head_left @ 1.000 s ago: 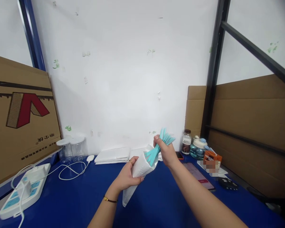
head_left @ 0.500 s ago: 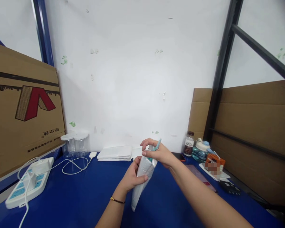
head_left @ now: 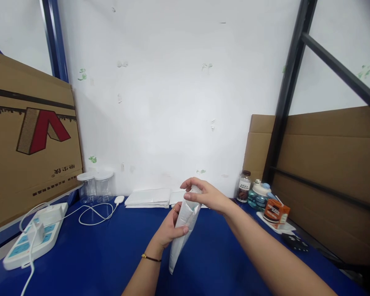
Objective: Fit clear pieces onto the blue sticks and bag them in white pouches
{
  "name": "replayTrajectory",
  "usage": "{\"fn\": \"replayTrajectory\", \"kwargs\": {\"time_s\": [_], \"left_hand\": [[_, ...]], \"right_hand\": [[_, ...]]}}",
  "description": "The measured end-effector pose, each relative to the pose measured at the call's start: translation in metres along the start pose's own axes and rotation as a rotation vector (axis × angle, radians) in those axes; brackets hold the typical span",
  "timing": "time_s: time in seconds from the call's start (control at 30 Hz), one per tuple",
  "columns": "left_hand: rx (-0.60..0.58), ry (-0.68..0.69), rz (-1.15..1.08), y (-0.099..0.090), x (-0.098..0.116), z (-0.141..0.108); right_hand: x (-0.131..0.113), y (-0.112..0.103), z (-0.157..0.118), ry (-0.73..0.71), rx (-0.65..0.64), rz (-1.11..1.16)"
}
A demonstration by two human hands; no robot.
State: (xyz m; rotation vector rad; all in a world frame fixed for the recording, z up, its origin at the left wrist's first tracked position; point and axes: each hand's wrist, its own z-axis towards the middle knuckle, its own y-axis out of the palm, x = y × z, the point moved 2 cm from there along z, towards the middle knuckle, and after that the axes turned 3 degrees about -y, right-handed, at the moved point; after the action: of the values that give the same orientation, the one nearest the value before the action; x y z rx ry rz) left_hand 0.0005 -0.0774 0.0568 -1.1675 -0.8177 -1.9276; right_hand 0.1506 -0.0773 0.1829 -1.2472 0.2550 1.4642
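The left hand (head_left: 170, 230) is closed around the middle of the white bag (head_left: 186, 218) – thumb on the near side. The right hand (head_left: 208, 197) is half curled at the bag's upper end; whether it grips cannot be told. The bag tilts over the blue table (head_left: 111, 255), upper end to the right – near the folded white stack (head_left: 148, 198).

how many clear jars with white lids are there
2: both stand at the back left by the wall, the left jar and, beside it, the right jar. Any behind them could be hidden.
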Motion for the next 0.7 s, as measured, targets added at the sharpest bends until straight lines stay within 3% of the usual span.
{"fn": "replayTrajectory", "kwargs": {"time_s": [0.2,0.3,0.37,0.43,0.53,0.63,0.7], "left_hand": [[0.015,-0.091,-0.052,-0.013,-0.007,-0.007],[0.000,-0.149,-0.070,-0.017,-0.011,-0.004],[0.041,-0.096,-0.041,-0.018,-0.006,0.002],[0.142,0.024,0.025,-0.020,0.004,0.008],[0.249,0.179,0.213,-0.019,0.022,0.005],[0.227,0.234,0.480,-0.011,0.031,-0.019],[0.189,0.175,0.662,-0.003,0.024,-0.043]], "right_hand": [[-0.004,-0.018,-0.009,-0.255,-0.291,-0.059],[0.009,-0.025,-0.005,-0.248,-0.358,-0.159],[0.020,-0.030,0.000,-0.199,-0.243,-0.256],[0.026,-0.035,0.000,-0.222,0.003,-0.396],[0.025,-0.034,-0.024,-0.413,0.308,-0.606],[0.034,-0.009,-0.072,-0.611,0.325,-0.820],[0.053,0.017,-0.107,-0.595,0.220,-0.959]]}}
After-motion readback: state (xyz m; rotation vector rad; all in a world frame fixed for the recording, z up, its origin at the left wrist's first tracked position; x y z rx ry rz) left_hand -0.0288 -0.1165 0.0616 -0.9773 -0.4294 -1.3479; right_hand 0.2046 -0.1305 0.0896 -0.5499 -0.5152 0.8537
